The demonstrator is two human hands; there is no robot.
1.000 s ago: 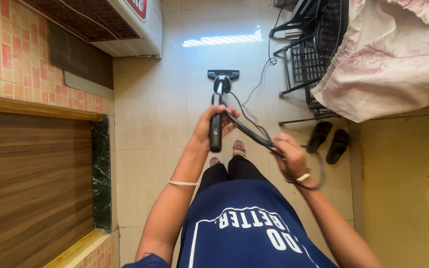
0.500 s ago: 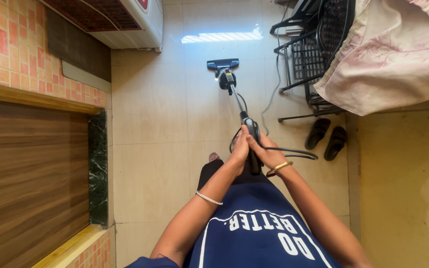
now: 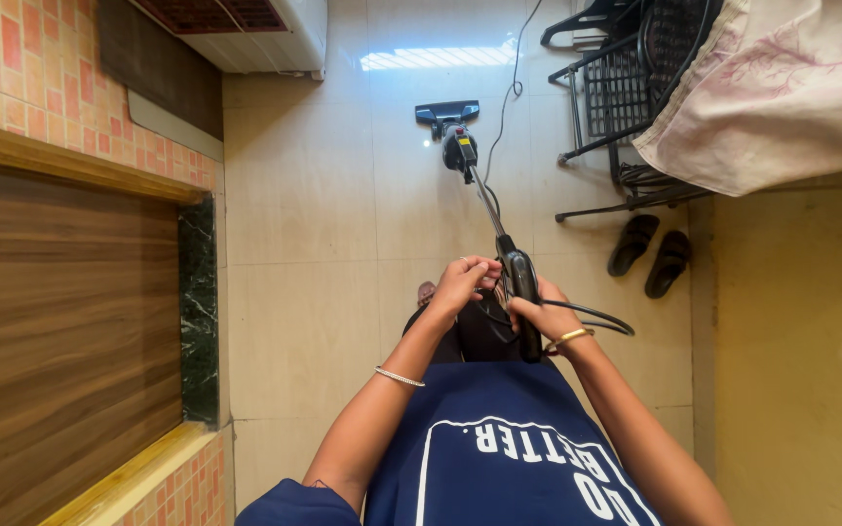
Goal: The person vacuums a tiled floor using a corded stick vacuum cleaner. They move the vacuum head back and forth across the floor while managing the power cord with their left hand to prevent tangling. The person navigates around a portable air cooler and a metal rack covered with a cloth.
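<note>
Right hand [image 3: 544,314] wrapped around the black handle [image 3: 521,292] of an upright stick vacuum cleaner [image 3: 460,151], fingers closed tight on it. Left hand [image 3: 464,281] just beside, fingers loosely curled on the looped black power cord [image 3: 592,316] near the handle; how firm that grip is, impossible to tell. Vacuum head [image 3: 446,113] flat on the cream tiled floor [image 3: 304,214], far ahead. Black sandals [image 3: 653,255] to the right, under a cloth-draped metal stand [image 3: 626,93].

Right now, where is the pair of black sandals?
In the head view, the black sandals lie on the tiled floor at the right, below the metal rack, beyond the right hand.
</note>
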